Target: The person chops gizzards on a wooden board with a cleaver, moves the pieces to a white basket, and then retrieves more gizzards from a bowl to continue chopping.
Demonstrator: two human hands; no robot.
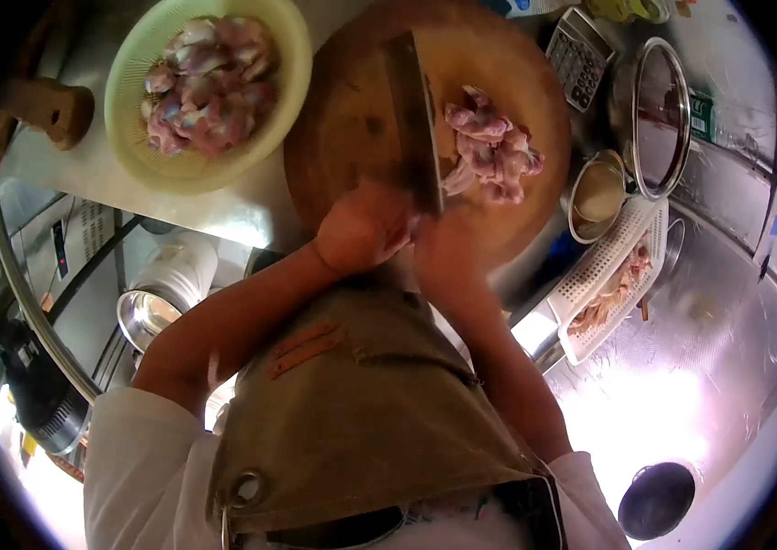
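At nine o'clock of the round board, a pale yellow basket of raw meat pieces stands on the table. The left hand, at seven, has curled fingers; beside it a cleaver points to twelve. The right hand, at six, is blurred; what either grip clamps, I cannot tell. More meat lies on the board toward three.

Two hands, one cleaver, one round board, one yellow colander, one calculator, one white basket
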